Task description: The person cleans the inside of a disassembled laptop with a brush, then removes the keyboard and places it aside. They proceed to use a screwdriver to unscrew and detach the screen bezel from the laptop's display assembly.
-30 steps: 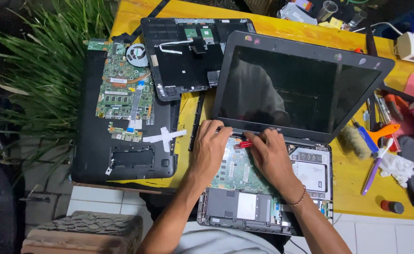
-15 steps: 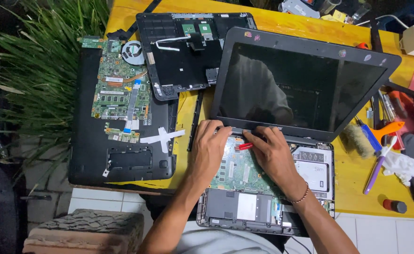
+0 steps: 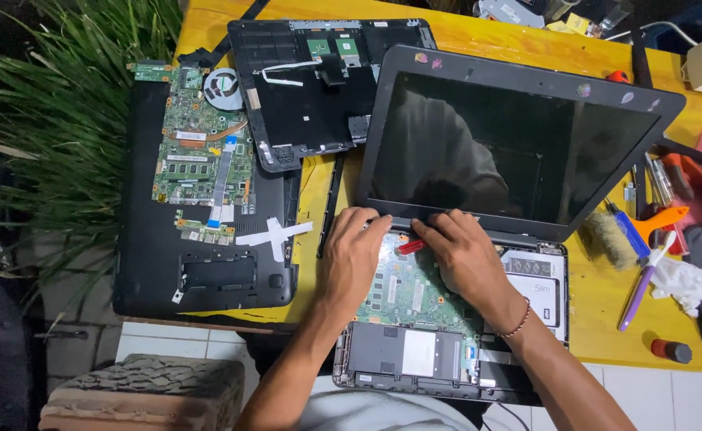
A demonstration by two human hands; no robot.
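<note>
Left hand (image 3: 352, 257), right hand (image 3: 467, 259) — fingers curled on opened laptop (image 3: 415, 351)

Both hands (image 3: 351, 255) (image 3: 467, 259) on opened laptop (image 3: 447, 351); red tool (image 3: 412, 246) between.

Bright yellow table (image 3: 479, 44) across the top of the frame. Centre, a black laptop screen (image 3: 510, 148), glossy and dark, with small pink and grey stickers on its upper bezel. Below it, a green circuit board (image 3: 411, 291) and a red-handled tool (image 3: 411, 246). Left of frame, another green board (image 3: 199, 152) on a black shell (image 3: 151, 263) with white tape. Right edge: orange-handled brush (image 3: 646, 227), purple pen (image 3: 642, 287), white rag (image 3: 682, 283). Far left, green striped leaves (image 3: 56, 128).
</note>
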